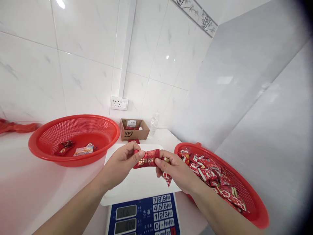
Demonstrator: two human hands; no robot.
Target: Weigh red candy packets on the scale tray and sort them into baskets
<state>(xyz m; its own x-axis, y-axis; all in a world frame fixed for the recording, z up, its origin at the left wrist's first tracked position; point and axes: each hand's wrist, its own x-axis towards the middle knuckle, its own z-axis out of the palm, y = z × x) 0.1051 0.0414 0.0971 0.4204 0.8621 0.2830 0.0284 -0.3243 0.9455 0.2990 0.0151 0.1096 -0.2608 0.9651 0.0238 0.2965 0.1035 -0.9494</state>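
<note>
Above the scale's white pan (129,187), the left hand (121,163) and right hand (178,170) pinched a red packet (149,156) at its ends, the right also holding a patterned wrapper (167,179). The packet looked light, slick and possibly crushable, best gripped gently by its ends.

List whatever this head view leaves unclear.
All in the head view:
Scale: lower part cut off by the bottom edge.
Upper display: digits too blurred.
Patterned packet: partly hidden by the right hand.
Carton: contents mostly behind its front wall.
</note>
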